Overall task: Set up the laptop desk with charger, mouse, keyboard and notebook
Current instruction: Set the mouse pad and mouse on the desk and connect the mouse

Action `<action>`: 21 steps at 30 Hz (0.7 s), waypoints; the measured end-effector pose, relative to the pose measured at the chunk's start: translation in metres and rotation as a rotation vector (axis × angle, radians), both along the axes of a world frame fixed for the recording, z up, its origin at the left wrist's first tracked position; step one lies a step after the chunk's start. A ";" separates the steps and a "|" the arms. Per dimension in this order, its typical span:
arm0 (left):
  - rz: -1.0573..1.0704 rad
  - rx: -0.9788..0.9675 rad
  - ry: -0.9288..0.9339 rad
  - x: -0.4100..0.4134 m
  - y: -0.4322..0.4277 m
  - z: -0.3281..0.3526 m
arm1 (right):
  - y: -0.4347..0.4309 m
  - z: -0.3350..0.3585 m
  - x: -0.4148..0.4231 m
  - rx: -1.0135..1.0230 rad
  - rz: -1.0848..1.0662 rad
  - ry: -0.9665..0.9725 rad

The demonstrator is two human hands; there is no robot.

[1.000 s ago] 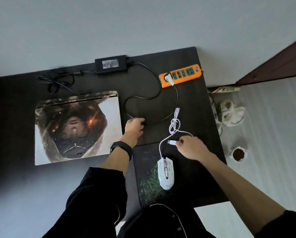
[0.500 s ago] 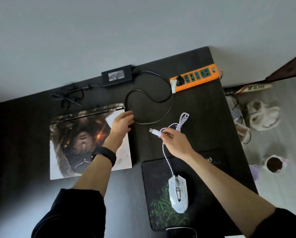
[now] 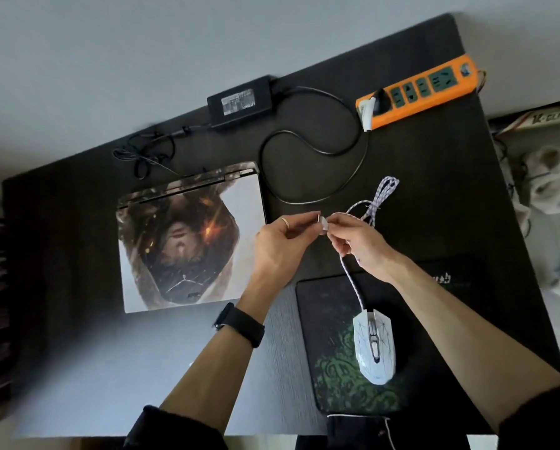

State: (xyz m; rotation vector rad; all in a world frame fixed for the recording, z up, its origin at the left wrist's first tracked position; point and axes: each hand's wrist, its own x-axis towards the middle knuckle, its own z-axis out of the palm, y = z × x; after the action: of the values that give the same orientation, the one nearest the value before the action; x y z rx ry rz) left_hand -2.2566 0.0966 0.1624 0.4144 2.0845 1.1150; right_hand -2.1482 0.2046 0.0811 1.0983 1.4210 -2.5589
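Closed laptop (image 3: 187,238) on bench (image 3: 77,222); just right of it, left hand (image 3: 280,246) and right hand (image 3: 361,246) pinch the USB plug (image 3: 323,224), mouse (image 3: 373,345) farther right on pad (image 3: 334,368); best turn plug flat and enter the laptop's side port squarely.

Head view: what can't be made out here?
All in the head view:
- USB plug: mostly covered by the fingertips of the left hand and right hand.
- Charger brick label: too small, blurred.
- Laptop ports: sides hidden from above.
- Cup: cut off by right edge.
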 end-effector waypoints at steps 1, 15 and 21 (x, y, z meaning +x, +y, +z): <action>-0.012 0.008 0.011 0.001 0.000 0.000 | 0.000 -0.001 0.000 -0.015 -0.002 0.000; -0.202 -0.170 0.427 -0.009 -0.023 -0.040 | -0.018 -0.002 0.003 0.431 0.026 -0.166; -0.272 -0.282 0.861 -0.035 -0.047 -0.057 | -0.020 -0.001 -0.019 0.527 0.137 -0.225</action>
State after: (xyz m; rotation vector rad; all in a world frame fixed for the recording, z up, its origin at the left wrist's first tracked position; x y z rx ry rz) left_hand -2.2916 0.0497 0.1053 1.1457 2.7415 0.4858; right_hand -2.1675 0.1842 0.0802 1.2342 2.0772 -1.9395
